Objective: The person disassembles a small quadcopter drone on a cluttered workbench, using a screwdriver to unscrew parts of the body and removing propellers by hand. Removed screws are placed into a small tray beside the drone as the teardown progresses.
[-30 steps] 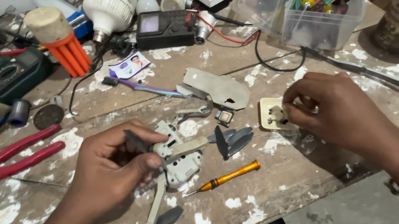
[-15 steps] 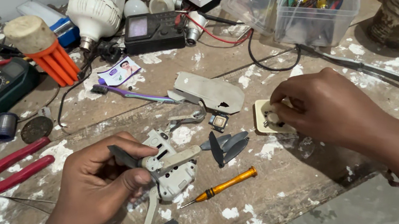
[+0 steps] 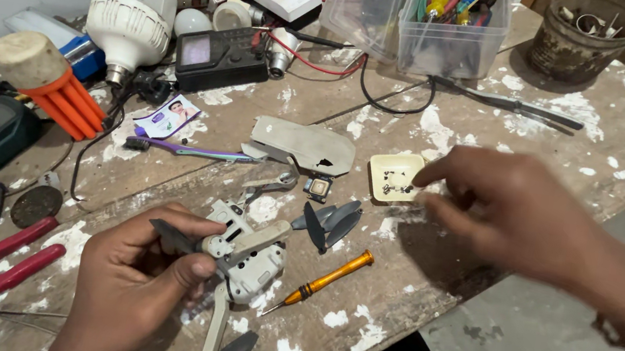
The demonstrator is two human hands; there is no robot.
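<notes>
Lower left of frame: left hand [image 3: 133, 289] closed around grey folding-arm drone body [image 3: 249, 260], thumb + fingers pinching a front arm w/ dark propeller blade; body lifted slightly off paint-spattered wooden tabletop [image 3: 497, 119].

Centre, lower: orange-handled small screwdriver [image 3: 323, 281] lies just right of drone, apart from both hands. Grey drone top shell [image 3: 304, 144] sits above it, detached.

Centre right: small cream square dish [image 3: 395, 177] holding tiny dark screws. Right hand [image 3: 509, 213] w/ fingertips at dish's right rim, fingers narrowed for a pinch; blurred, cannot tell if a screw is held.

Judgement: keep drone steady in left grip, pick one screw at a time, don't tip dish.
</notes>
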